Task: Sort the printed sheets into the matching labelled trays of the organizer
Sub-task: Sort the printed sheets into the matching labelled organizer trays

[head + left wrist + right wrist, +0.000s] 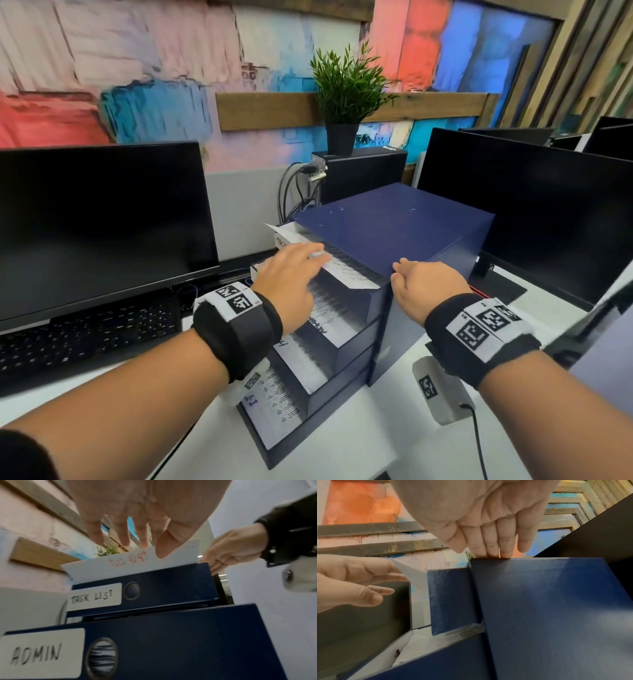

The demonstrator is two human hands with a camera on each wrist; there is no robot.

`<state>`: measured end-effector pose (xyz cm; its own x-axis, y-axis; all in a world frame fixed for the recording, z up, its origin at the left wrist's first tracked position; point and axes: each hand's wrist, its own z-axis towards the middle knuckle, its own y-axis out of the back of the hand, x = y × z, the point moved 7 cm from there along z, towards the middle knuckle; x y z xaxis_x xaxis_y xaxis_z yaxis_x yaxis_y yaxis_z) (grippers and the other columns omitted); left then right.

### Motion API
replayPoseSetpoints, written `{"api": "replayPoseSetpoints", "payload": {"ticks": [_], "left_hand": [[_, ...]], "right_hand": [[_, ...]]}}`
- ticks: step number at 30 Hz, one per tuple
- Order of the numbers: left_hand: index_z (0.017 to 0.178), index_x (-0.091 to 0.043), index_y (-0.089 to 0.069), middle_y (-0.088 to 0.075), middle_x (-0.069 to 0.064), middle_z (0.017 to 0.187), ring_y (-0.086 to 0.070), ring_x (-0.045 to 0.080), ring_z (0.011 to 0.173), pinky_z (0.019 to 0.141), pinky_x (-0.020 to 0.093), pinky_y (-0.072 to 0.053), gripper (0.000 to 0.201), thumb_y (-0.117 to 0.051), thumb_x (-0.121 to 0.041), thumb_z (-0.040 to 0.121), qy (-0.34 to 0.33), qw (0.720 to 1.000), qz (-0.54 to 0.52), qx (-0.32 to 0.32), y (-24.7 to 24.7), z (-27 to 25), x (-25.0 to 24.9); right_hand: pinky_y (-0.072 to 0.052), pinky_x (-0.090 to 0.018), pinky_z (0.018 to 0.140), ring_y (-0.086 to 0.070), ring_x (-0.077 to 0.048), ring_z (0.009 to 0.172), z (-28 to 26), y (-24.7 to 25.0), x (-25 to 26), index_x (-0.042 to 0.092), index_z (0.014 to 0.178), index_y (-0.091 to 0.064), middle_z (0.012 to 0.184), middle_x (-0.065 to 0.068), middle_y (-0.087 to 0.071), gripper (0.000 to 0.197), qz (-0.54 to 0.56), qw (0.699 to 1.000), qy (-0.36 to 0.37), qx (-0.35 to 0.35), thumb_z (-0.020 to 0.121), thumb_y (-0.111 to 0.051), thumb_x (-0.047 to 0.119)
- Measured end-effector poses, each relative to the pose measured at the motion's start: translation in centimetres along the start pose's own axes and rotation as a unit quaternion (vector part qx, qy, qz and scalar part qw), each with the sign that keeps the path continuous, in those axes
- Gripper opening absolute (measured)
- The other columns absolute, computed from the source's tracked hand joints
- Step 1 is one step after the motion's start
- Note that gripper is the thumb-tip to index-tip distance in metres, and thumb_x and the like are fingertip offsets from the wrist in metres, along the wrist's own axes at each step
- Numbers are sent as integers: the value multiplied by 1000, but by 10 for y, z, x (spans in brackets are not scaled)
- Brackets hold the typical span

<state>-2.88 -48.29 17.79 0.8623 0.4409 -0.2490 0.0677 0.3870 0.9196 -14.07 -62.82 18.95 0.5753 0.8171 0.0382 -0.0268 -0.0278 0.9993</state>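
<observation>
A dark blue organizer (pixel 394 219) stands on the desk with its trays pulled out in steps. My left hand (pixel 291 270) hovers over the top tray (pixel 163 586), labelled TASK LIST, and pinches a printed sheet (pixel 346 270), thumb under and fingers over. The sheet (pixel 120 563) sticks out of that tray at a slant. The tray below (pixel 171 642) is labelled ADMIN. Printed sheets lie in the lower trays (pixel 301 356). My right hand (pixel 421 281) rests its straight fingertips (pixel 493 553) on the organizer's top front corner (pixel 547 601) and holds nothing.
A dark monitor (pixel 102 219) and a black keyboard (pixel 85 335) sit to the left. A second monitor (pixel 548 212) stands close on the right. Behind the organizer are a black computer case (pixel 363 171) with cables and a potted plant (pixel 346 92). White desk (pixel 342 445) shows in front.
</observation>
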Motion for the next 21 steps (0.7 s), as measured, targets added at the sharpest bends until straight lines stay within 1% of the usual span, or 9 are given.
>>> {"api": "replayPoseSetpoints", "payload": {"ticks": [1,3,5,8,11,18,21], "left_hand": [[145,-31,-29,-20,-14,153,-11,13,143,116,36,-14,66,-43,-6,85,-10,999,24,35,-6,1,-4],[148,-32,-19,-13,-15,156,-4,11,145,118,38,-9,69,-40,-6,88,-6,994,54,98,-18,2,-6],[149,-32,-12,-8,-15,157,-2,10,146,119,40,-7,73,-40,-5,88,8,990,56,131,-24,3,-6],[150,-32,-10,-6,-15,157,-1,10,146,119,42,-8,76,-43,-6,87,13,990,50,134,-26,5,-7],[149,-33,-12,-9,-15,157,-2,11,146,119,43,-7,76,-45,-6,86,14,991,39,131,-26,8,-11],[142,-36,-28,-24,-16,152,-4,8,145,117,43,-5,76,-48,2,79,11,993,24,112,-26,15,-16],[141,-34,-30,-26,-15,151,-5,8,145,117,43,-5,76,-49,4,78,13,993,28,117,-29,18,-16]], "right_hand": [[-39,-36,102,-49,-27,124,1,-1,0,10,131,-49,140,-6,-47,42,-6,1000,2,1,101,-23,24],[-40,-36,102,-49,-26,123,1,-1,0,10,131,-49,139,-5,-49,42,-5,1000,0,2,101,-23,25],[-39,-36,103,-48,-26,124,2,-2,0,10,131,-49,139,-6,-49,42,-7,1000,2,3,101,-23,24],[-38,-35,104,-47,-25,125,2,-3,0,10,132,-48,139,-6,-48,42,-10,1000,4,3,101,-24,25],[-38,-34,103,-47,-24,125,3,-4,0,11,131,-49,139,-6,-48,41,-7,1000,5,-5,101,-25,25],[-37,-31,104,-45,-22,127,4,-6,1,11,131,-47,139,-5,-47,41,-3,1000,8,-15,101,-25,26],[-35,-31,105,-43,-22,129,3,-6,1,11,133,-46,141,-5,-45,41,0,1000,8,-11,101,-24,26]]}}
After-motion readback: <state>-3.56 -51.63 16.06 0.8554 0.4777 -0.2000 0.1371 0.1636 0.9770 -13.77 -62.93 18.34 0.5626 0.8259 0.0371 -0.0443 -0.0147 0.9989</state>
